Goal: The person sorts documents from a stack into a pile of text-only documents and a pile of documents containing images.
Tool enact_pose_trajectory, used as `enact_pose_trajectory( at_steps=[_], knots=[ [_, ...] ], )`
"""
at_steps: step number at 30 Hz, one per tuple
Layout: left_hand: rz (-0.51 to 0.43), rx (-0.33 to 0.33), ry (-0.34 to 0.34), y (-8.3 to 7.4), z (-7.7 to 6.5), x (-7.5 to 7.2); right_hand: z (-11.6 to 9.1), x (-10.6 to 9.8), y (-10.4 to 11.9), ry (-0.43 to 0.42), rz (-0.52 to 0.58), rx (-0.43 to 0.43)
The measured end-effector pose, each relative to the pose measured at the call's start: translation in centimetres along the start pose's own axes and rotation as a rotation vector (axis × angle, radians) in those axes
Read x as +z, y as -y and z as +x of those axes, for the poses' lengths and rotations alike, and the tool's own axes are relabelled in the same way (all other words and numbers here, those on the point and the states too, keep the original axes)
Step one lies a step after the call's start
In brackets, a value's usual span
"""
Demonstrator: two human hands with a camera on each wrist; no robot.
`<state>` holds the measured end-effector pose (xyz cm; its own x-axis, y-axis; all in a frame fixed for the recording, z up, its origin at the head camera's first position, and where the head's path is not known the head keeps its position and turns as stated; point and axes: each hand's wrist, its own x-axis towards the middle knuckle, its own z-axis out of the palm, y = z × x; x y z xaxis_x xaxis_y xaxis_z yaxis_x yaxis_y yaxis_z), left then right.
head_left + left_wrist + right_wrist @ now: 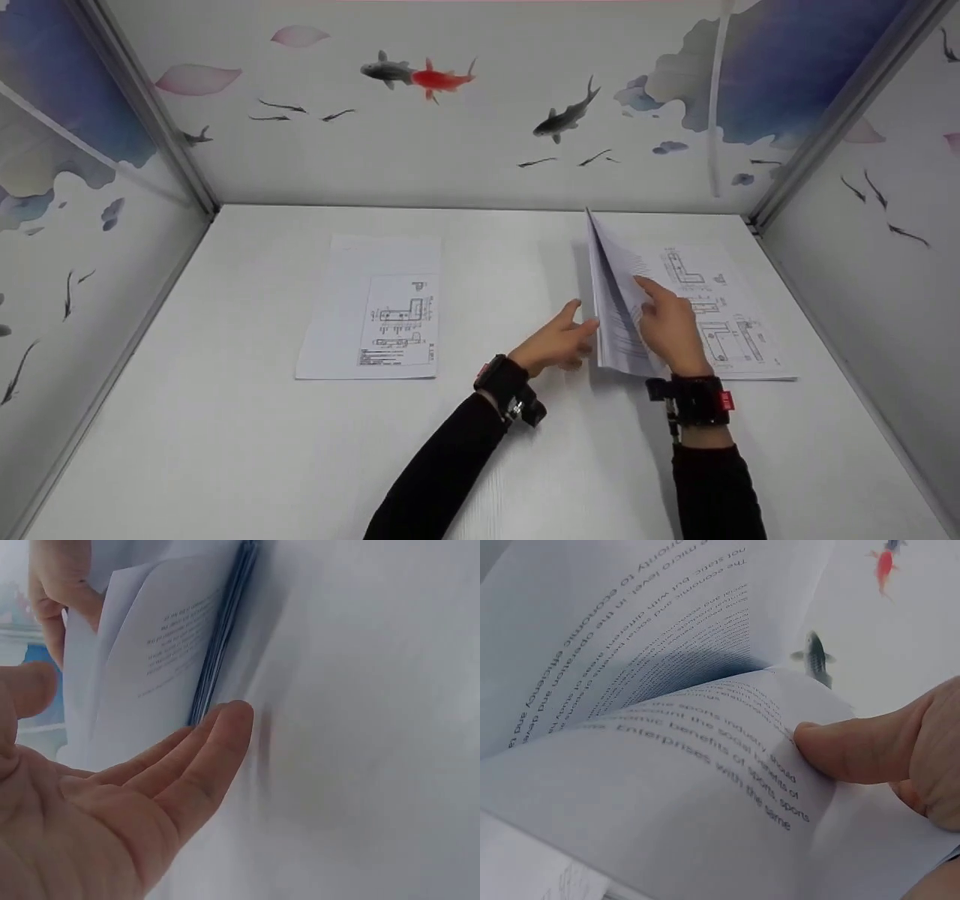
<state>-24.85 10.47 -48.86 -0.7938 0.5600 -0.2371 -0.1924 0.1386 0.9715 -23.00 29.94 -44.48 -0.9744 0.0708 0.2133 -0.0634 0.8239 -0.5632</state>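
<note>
A stack of printed sheets stands partly raised at the right of the table, its lifted pages [619, 330] leaning up on their left edge. My right hand [673, 326] pinches a curved page [705, 757] of English text, the thumb [855, 750] on its printed face. Beneath it lie sheets with technical drawings [739, 319]. My left hand [551, 345] is at the left side of the raised pages, fingers nearly straight. In the left wrist view, its fingertips [236, 720] are right by the dark edge of the stack [225, 637], palm turned up.
A second pile of paper [326, 322] lies flat at the left, with a technical drawing on its top sheet. White panels [465, 157] with painted fish and leaves stand around the table [225, 450] at the back and both sides.
</note>
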Motion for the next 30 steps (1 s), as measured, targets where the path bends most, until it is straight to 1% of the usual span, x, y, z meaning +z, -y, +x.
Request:
enact_pose_trajectory(
  at_steps=[2, 5, 7, 12, 16, 19, 22, 25, 27, 30],
  knots=[
    [-0.134, -0.006, 0.009, 0.1, 0.4, 0.0, 0.0, 0.6, 0.8, 0.003, 0.002, -0.021],
    [-0.286, -0.009, 0.016, 0.3, 0.6, -0.3, -0.2, 1.4, 1.9, 0.014, 0.013, -0.053],
    [-0.355, -0.009, -0.001, 0.3, 0.7, -0.5, -0.4, 2.0, 2.6, 0.020, 0.021, -0.083],
    [-0.462, -0.008, -0.068, 0.1, 0.7, -0.9, -1.1, 3.3, 4.1, 0.030, 0.035, -0.170],
    [-0.498, -0.012, -0.101, 0.1, 0.8, -1.1, -1.6, 3.8, 5.0, 0.013, 0.029, -0.218],
    [-0.501, -0.008, -0.115, 0.1, 0.7, -1.3, -2.1, 4.1, 5.6, -0.010, -0.012, -0.236],
    [-0.508, 0.026, -0.105, -0.1, 0.4, -1.5, -2.6, 4.5, 6.2, -0.028, -0.066, -0.247],
    [-0.507, 0.072, -0.115, -0.2, 0.2, -1.7, -3.1, 4.9, 6.9, -0.021, -0.108, -0.257],
    [-0.483, 0.100, -0.150, -0.2, 0.0, -1.8, -3.4, 5.1, 7.4, -0.001, -0.124, -0.261],
    [-0.433, 0.127, -0.225, 0.2, -0.4, -2.1, -3.8, 5.6, 7.8, 0.034, -0.147, -0.272]
  ],
)
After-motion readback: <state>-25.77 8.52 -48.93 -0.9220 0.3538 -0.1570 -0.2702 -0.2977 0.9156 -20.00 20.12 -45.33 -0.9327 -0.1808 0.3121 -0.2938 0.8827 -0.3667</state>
